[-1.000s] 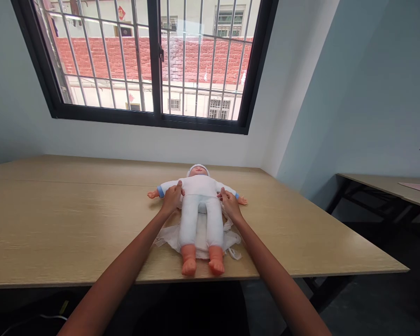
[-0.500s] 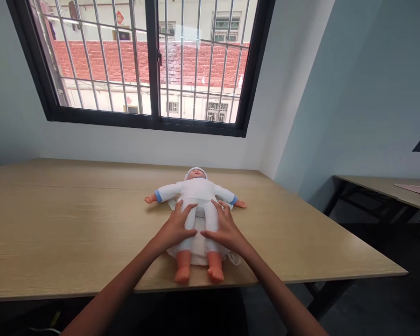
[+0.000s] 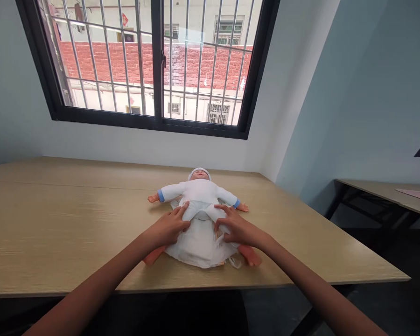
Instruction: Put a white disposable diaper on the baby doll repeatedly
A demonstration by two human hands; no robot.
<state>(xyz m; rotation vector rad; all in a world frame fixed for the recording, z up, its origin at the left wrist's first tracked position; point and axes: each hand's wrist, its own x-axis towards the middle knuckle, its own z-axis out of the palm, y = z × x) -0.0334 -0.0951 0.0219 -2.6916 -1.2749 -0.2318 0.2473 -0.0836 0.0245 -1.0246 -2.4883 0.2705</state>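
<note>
A baby doll (image 3: 200,190) in a white suit with blue cuffs and a white cap lies on its back, head toward the window. Its arms are stretched sideways and its legs are spread apart. My left hand (image 3: 173,224) is wrapped round the doll's leg on the left, and my right hand (image 3: 233,225) grips the leg on the right. Between the legs a white cloth (image 3: 200,242) lies under the doll, reaching toward the table's front edge. The doll's bare feet stick out past my wrists, the left one partly hidden by my forearm.
The doll lies on a wooden table (image 3: 91,224) against the wall. A barred window (image 3: 157,70) with a dark frame is above it. At the right stands another table (image 3: 371,189) with a pink cloth (image 3: 416,193) on it.
The doll's legs, close together and straight before, are now spread apart. My hands have moved outward with them and closed on the legs, uncovering more of the white cloth.
</note>
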